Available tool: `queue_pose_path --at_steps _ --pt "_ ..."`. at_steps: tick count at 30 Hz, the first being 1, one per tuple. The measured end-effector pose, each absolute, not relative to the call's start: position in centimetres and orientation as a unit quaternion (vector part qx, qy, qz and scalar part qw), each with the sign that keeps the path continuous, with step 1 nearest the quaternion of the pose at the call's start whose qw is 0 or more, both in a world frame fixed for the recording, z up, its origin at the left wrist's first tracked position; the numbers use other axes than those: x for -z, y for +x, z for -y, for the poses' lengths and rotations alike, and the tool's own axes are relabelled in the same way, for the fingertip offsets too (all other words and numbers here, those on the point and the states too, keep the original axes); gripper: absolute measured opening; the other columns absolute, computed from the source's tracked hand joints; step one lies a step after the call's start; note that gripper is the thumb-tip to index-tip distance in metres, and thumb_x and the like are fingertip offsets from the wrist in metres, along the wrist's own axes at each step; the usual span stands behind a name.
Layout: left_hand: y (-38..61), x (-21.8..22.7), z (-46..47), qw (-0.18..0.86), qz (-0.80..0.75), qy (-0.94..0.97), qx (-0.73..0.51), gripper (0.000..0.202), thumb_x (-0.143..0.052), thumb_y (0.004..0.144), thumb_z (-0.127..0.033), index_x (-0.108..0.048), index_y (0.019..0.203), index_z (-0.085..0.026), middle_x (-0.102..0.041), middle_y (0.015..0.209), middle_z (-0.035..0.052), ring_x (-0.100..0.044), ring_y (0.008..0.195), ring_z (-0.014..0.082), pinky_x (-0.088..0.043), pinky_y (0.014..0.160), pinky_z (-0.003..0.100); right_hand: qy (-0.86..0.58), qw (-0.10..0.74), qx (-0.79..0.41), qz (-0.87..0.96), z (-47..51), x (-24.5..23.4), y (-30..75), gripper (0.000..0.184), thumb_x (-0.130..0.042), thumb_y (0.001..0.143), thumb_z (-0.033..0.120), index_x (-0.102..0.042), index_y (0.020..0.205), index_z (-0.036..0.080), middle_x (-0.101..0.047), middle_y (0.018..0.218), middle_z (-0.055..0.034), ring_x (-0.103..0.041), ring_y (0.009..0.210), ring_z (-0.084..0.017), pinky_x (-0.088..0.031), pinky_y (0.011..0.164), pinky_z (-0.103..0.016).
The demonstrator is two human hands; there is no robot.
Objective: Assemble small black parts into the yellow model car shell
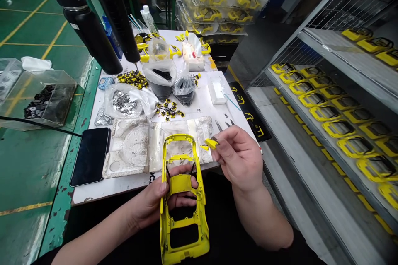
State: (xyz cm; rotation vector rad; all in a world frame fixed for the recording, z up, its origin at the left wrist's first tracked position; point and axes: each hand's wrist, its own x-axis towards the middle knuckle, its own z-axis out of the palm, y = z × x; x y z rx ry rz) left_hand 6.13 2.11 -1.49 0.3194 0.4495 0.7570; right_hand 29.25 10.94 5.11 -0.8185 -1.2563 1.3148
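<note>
My left hand (158, 198) is wrapped round the side of a yellow model car body (184, 182), with the underside turned up and its fingers showing through the openings. To the right of it, my right hand (241, 155) pinches a small yellow piece (212, 143) between thumb and fingertips, held apart from the car body. Another small yellow piece (204, 147) lies just behind, on the white foam block (130, 149). Tweezers (219, 125) lie on the table past my right hand, their rear part hidden by it.
A phone (90, 155) lies at the table's left edge. Farther back are a bag of silvery pieces (124, 102), a bag of black granules (159, 76) and a white box (217, 92). A screwdriver (110, 12) hangs overhead. Racks of yellow car bodies (338, 120) stand on the right.
</note>
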Motion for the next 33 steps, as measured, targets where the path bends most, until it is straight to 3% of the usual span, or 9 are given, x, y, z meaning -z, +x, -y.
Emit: queue_pose_path --at_steps 7,12,18,27,30,33 --pt "6.1 1.0 -2.1 0.892 -0.22 0.148 -0.366 0.091 -0.097 0.085 -0.064 -0.067 0.158 -0.021 -0.077 0.136 0.017 -0.078 0.122 0.0347 -0.062 0.111 0.047 -0.351 0.534 -0.559 0.528 -11.0 -5.0 29.3 0.025 -0.085 0.107 0.044 -0.074 0.098 0.024 -0.072 0.072 0.002 -0.064 0.059 -0.014 -0.054 0.056 -0.025" --pt "6.2 0.9 -2.1 0.893 -0.22 0.146 -0.365 0.09 -0.097 0.084 -0.066 -0.069 0.157 -0.022 -0.077 0.136 0.0153 -0.078 0.123 0.034 -0.062 0.112 0.047 -0.323 0.545 -0.567 0.526 -11.1 -5.1 29.2 0.018 -0.083 0.109 0.037 -0.074 0.099 0.025 -0.074 0.072 0.0024 -0.065 0.059 -0.013 -0.049 0.052 -0.023" --pt "5.8 1.5 -2.1 0.897 -0.202 0.17 -0.355 0.098 -0.098 0.081 -0.069 -0.064 0.163 -0.026 -0.074 0.144 0.0162 -0.077 0.13 0.0367 -0.06 0.116 0.05 -0.342 0.487 -0.499 0.63 -11.3 -5.6 29.8 0.005 -0.083 0.108 0.026 -0.079 0.105 0.027 -0.084 0.097 -0.0018 -0.08 0.09 -0.02 -0.063 0.083 -0.034" --pt "6.5 0.6 -1.5 0.878 -0.236 0.197 -0.366 0.098 -0.097 0.08 -0.07 -0.064 0.161 -0.026 -0.074 0.145 0.0186 -0.078 0.128 0.0378 -0.058 0.119 0.058 -0.266 0.42 -0.34 0.798 -11.7 -7.2 29.7 0.011 -0.085 0.105 0.022 -0.078 0.113 0.024 -0.084 0.108 -0.0031 -0.077 0.104 -0.023 -0.062 0.095 -0.04" --pt "7.6 -0.7 -1.8 0.851 -0.27 0.205 -0.402 0.091 -0.098 0.078 -0.072 -0.072 0.152 -0.025 -0.074 0.146 0.0174 -0.076 0.13 0.0383 -0.059 0.118 0.053 -0.276 0.394 -0.276 0.832 -11.4 -7.4 29.4 0.017 -0.082 0.106 0.018 -0.078 0.122 0.021 -0.085 0.112 -0.0053 -0.075 0.109 -0.026 -0.059 0.102 -0.042" --pt "9.0 -2.3 -2.6 0.812 -0.31 0.19 -0.457 0.073 -0.09 0.082 -0.08 -0.086 0.123 -0.02 -0.081 0.132 0.016 -0.076 0.126 0.0377 -0.06 0.112 0.046 -0.291 0.375 -0.239 0.847 -11.1 -7.2 29.4 0.022 -0.082 0.105 0.014 -0.078 0.125 0.02 -0.086 0.116 -0.0054 -0.074 0.113 -0.029 -0.057 0.106 -0.046"
